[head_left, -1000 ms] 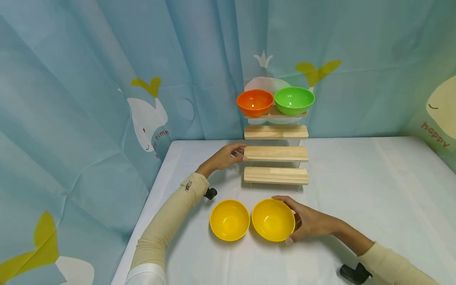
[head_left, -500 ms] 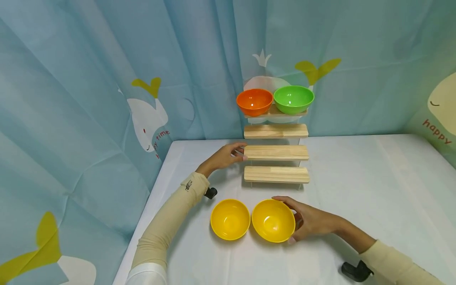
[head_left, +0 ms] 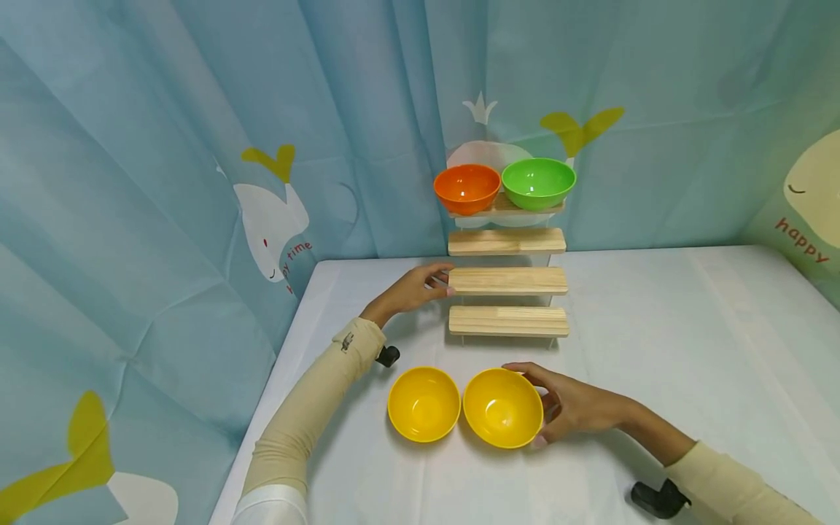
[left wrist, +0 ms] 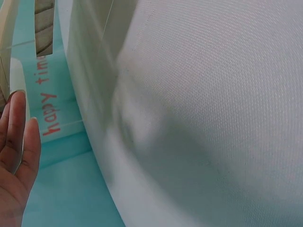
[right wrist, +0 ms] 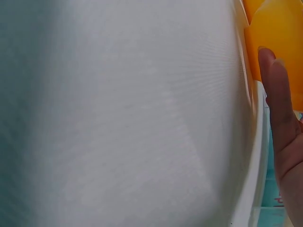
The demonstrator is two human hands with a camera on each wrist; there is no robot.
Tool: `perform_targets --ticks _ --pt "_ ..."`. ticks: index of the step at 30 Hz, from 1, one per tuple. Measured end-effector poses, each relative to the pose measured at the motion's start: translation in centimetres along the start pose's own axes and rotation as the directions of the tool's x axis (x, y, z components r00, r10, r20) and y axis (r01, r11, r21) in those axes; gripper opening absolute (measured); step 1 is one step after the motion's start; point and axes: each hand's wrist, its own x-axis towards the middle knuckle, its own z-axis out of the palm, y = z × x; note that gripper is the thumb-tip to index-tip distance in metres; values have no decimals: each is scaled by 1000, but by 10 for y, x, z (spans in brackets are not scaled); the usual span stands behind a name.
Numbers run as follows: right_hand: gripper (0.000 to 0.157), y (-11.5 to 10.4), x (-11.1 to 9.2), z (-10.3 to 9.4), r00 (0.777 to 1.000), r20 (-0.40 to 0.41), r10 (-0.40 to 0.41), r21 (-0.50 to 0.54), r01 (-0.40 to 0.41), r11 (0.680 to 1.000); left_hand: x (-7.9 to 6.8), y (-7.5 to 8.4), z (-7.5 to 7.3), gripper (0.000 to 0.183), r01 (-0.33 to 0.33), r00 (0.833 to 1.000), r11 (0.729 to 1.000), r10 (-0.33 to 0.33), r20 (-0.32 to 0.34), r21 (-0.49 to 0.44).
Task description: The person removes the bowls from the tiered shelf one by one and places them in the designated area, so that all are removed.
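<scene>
My left hand (head_left: pixel 415 287) is at the left end of a stepped wooden rack (head_left: pixel 508 281), its thumb and fingers on the end of the second plank from the bottom. In the left wrist view, the fingers (left wrist: pixel 17 118) reach up beside a plank edge. My right hand (head_left: pixel 571 407) holds the right-hand yellow bowl (head_left: pixel 502 408) by its right side, fingers behind and thumb in front. The right wrist view shows the thumb (right wrist: pixel 280 99) against the yellow wall. Close on its left, another yellow bowl (head_left: pixel 424 405) stands upright on the table.
On the rack's top plank sit an orange bowl (head_left: pixel 467 189) and a green bowl (head_left: pixel 538 184). The three lower planks bear nothing. A white cloth (head_left: pixel 656 335) covers the table, and a printed blue curtain (head_left: pixel 367 109) hangs behind and at the left.
The head view has shifted slightly. The right-hand yellow bowl has edged a little toward me with my right hand still on it; my left hand stays at the rack.
</scene>
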Motion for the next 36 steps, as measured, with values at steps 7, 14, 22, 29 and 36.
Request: perform_targets --ticks 7,14,22,29,36 --pt "102 -2 -5 -1 999 -16 30 -14 -30 999 1 0 2 60 -4 1000 1000 4 -4 -8" --pt "99 -4 -11 -14 998 -24 -52 -15 51 999 -2 -2 3 62 2 1000 1000 -2 -4 -3" --pt "92 -28 -21 -42 982 -132 -135 -77 126 989 -1 1 1 60 -12 1000 1000 12 -4 1" --pt "91 -55 -27 -75 946 -263 -188 -210 134 969 0 0 1 60 -3 1000 1000 3 -7 1" --pt "87 -87 -31 -106 874 -439 -211 -324 66 944 0 -1 2 60 0 1000 1000 0 0 -10"
